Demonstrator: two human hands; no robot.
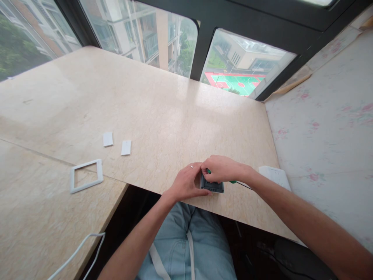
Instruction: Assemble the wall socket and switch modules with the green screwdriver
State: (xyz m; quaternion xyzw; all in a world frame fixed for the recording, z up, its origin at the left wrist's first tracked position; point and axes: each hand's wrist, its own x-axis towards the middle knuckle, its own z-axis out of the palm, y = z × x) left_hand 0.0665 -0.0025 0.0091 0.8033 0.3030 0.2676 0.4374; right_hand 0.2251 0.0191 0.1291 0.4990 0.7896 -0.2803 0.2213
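Observation:
A dark grey wall switch body with a pale edge rests near the front edge of the stone counter. My left hand grips it from the left, thumb along the near side and fingers at the far side. Closed over its top is my right hand, fingertips bent down toward the far left part. A green-handled screwdriver lies under that hand, its thin shaft pointing right beneath the forearm. What the right fingertips touch is hidden.
A white rectangular frame and two small white covers, a left one and a right one, lie leftward. A white cable hangs at the counter's lower left edge. By the right wall stands a white socket box.

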